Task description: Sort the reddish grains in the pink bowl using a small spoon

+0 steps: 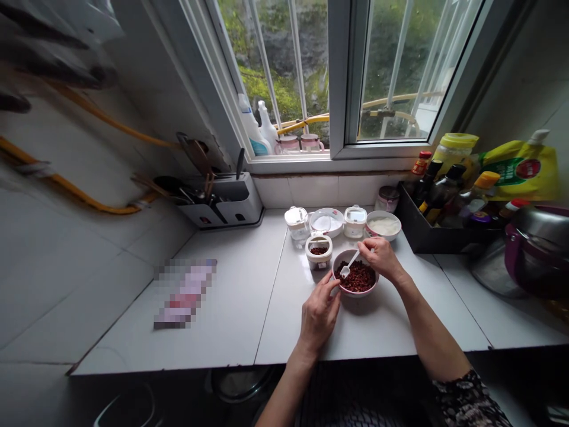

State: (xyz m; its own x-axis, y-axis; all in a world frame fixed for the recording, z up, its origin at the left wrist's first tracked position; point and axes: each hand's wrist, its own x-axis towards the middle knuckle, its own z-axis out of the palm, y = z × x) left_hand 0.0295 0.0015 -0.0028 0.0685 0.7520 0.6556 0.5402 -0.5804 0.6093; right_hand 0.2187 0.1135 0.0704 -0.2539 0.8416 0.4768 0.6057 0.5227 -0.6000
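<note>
My right hand (379, 256) pinches the handle of a small white spoon (345, 271), whose scoop rests in the dark red dried bits filling a bowl (358, 293). These look like peppercorns (361, 276), though they are too small to be sure. At the bowl's left rim, my left hand (320, 308) grips it with thumb and fingers. Just behind stands a clear seasoning jar (319, 259) with its lid up and similar red bits inside. Two more white-lidded jars, a left one (296, 220) and a right one (355, 222), stand farther back.
A bowl of white grains (384, 226) and a dish of white powder (326, 220) sit near the jars. A black box of bottles (422, 228) and a pot (540, 249) stand right. A grey utensil holder (237, 201) is at back left; a blurred packet (189, 293) lies left.
</note>
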